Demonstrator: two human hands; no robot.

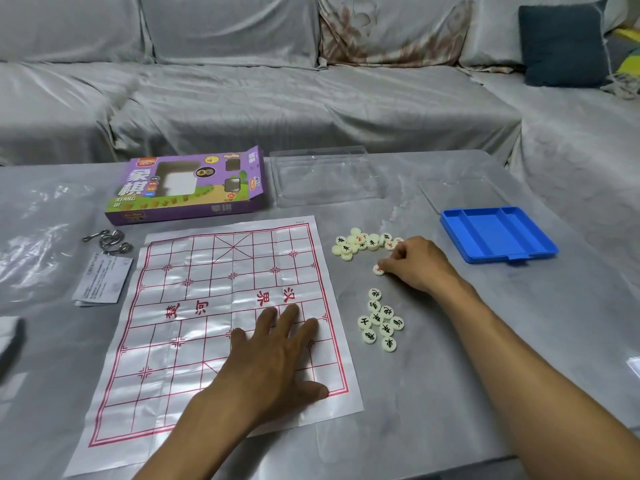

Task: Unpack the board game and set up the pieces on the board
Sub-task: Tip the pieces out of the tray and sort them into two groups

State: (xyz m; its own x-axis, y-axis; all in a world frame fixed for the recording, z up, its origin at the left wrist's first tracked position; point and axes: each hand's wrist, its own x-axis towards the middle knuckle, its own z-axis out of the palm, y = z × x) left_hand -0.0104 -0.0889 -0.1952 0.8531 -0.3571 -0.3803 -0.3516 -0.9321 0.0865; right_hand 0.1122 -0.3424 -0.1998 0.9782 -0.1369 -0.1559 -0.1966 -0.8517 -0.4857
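Sorting stage, by my reading: your left hand (273, 351) lies flat, fingers straight and spread, pressing the paper board (194, 327) onto the tabletop (450, 393). Your right hand (415, 263) curls its fingers on a single red-marked piece (378, 270), between the far pile (363, 243) and the near pile (379, 322), both just right of the board. No piece stands on the grid yet.

Next move: carry that piece to its starting intersection.

Legible: purple box (187, 188), "XIANG QI"; board centre bears red Chinese characters.
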